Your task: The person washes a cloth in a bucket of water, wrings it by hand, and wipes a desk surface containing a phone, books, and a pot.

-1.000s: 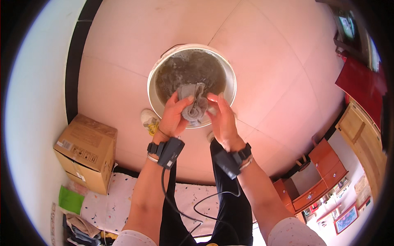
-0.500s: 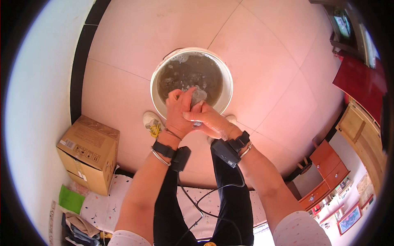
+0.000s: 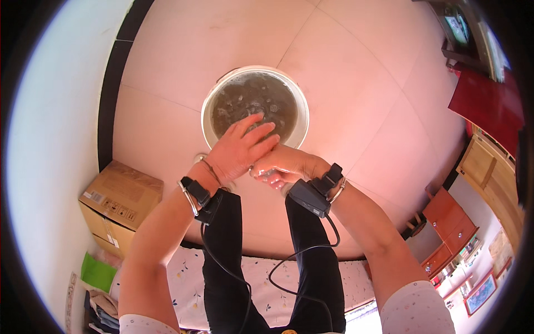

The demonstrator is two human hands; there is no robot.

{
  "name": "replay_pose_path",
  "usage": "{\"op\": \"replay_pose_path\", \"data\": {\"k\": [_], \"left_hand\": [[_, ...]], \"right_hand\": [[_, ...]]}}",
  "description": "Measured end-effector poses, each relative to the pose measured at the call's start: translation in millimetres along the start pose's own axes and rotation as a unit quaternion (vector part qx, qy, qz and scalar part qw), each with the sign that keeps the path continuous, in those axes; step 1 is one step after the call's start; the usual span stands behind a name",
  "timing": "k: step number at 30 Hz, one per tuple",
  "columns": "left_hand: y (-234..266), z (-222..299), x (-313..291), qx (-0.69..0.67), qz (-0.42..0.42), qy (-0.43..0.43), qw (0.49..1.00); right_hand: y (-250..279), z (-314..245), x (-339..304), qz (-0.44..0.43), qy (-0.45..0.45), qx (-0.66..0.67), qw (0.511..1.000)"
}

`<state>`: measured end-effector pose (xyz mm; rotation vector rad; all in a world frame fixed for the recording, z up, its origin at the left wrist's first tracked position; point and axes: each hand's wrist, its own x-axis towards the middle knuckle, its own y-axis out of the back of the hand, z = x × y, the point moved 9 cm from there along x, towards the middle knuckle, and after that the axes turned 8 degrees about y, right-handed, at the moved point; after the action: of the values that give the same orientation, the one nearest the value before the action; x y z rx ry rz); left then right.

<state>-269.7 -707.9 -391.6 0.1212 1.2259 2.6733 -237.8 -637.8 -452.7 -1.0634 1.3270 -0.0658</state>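
Observation:
Below my hands stands a round white bucket (image 3: 305, 108) with murky grey-brown water (image 3: 245, 100) and some foam in it. My left hand (image 3: 240, 149) is open over the bucket's near rim, its fingers spread and reaching across the knuckles of my right hand (image 3: 286, 164). The right hand is closed in a fist, wet and shiny. A small greyish, glistening bit shows between its fingers, too little to name. Each wrist wears a black strapped device, the left one (image 3: 214, 206) and the right one (image 3: 308, 197), with cables hanging from them.
Pink floor tiles (image 3: 361, 111) surround the bucket. At the left a cardboard box (image 3: 119, 195) stands by the wall, with a green item (image 3: 97, 271) and folded clothes (image 3: 103, 309) nearer. To the right are a red-brown cabinet (image 3: 445, 214) and a red-covered surface (image 3: 484, 103).
My left hand has loosened and its fingers have straightened across the right hand. The grey lump seen at the fingers earlier is now mostly hidden. My right hand has closed into a fist.

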Motion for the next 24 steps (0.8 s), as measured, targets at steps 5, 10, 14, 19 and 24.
{"op": "replay_pose_path", "data": {"k": [5,10,14,19,24], "left_hand": [[-54,-26,-8,-0.018,-0.133,0.119,0.984],[-93,-48,-20,0.025,-0.229,0.285,0.931],[-94,-50,-25,-0.035,-0.192,0.338,0.92],[-106,-43,-27,-0.13,-0.217,0.433,0.865],[-116,-38,-36,-0.209,-0.172,0.43,0.861]], "right_hand": [[26,0,6,0.132,-0.016,-0.232,0.964],[50,-15,32,0.203,0.172,-0.502,0.823],[47,-22,23,0.213,0.085,-0.637,0.736],[49,-22,16,0.172,0.096,-0.715,0.67],[39,-23,14,0.143,0.124,-0.756,0.627]]}}
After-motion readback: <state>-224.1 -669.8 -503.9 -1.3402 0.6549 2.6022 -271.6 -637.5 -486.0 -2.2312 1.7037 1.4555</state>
